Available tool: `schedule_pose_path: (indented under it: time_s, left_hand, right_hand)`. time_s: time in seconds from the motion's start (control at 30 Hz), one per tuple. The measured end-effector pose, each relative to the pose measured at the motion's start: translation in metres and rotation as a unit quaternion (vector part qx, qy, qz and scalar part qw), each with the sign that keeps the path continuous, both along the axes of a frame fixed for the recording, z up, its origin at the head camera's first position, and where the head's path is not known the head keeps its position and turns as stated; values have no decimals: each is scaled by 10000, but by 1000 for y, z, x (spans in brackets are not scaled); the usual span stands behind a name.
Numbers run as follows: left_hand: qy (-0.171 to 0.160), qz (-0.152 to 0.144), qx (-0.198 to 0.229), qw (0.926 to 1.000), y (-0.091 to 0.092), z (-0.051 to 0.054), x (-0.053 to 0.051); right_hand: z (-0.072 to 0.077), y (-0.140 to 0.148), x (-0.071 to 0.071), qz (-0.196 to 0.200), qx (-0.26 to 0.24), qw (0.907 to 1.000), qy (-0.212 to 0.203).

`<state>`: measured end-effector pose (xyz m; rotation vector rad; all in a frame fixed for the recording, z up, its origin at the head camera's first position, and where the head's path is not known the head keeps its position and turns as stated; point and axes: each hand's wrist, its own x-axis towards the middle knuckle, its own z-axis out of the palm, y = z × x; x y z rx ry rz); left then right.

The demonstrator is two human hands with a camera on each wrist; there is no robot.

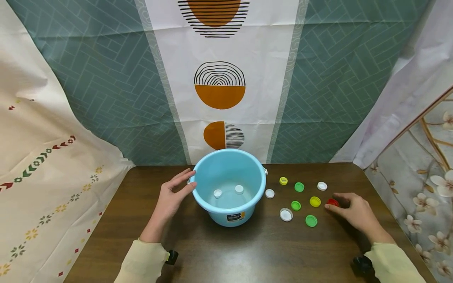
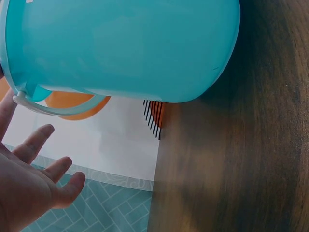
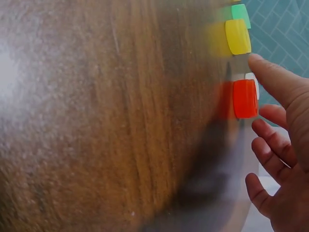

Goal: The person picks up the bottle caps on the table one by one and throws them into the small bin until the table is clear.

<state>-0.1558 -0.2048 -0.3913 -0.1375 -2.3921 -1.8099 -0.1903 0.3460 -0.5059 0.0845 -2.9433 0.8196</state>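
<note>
One red cap [image 3: 245,99] lies between the right hand [image 1: 355,214]'s released, parted thumb and fingers.

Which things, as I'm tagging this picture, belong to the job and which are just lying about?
Likely in the job:
Blue bucket, left hand at its rim
Red cap, right hand beside it
Two white caps inside the bucket
Yellow caps, green caps, other white caps

Probably surroundings:
Table
Hanging curtain
Cream cloth
Flowered cloth

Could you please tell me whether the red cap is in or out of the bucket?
Out: the red cap lies on the table by the right hand, well away from the bucket.
</note>
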Motion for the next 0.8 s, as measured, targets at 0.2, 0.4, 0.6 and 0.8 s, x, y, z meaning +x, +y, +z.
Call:
schedule_pose_path:
  time_s: [0.2,0.4,0.6,0.8]
  left_hand:
    - [24,13,-4,10000,1,1,-1]
    - [3,32,-54,10000,0,-1,-3]
    - [1,57,-63,10000,1,-2,-2]
    - [-1,78,-38,10000,1,-1,-2]
  right_hand:
    - [-6,0,-2,40,70,10000,40]
    - [-10,0,-2,4,109,9999,-37]
    - [-13,0,-2,-24,125,9999,-22]
    - [-14,0,0,-81,121,9999,5]
